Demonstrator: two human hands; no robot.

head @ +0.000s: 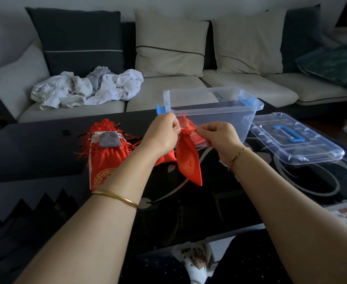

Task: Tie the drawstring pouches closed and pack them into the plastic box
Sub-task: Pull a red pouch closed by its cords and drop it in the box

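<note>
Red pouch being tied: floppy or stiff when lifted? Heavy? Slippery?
Likely floppy: the shiny red fabric drawstring pouch hangs limp from its neck, pinched by left hand and right hand. Probably light: looks flat, empty. Sheen suggests slippery.

red pouch [189,158] with gold motif, small grey pouch [109,139], clear plastic box [211,107] with blue latches

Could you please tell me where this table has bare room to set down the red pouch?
Bare table lies left of the pouch pile, and a patch lies between the lid and the right forearm. The open plastic box shows bare floor. It is crowded between pile and box, where the left hand and right hand pinch the red pouch.
</note>
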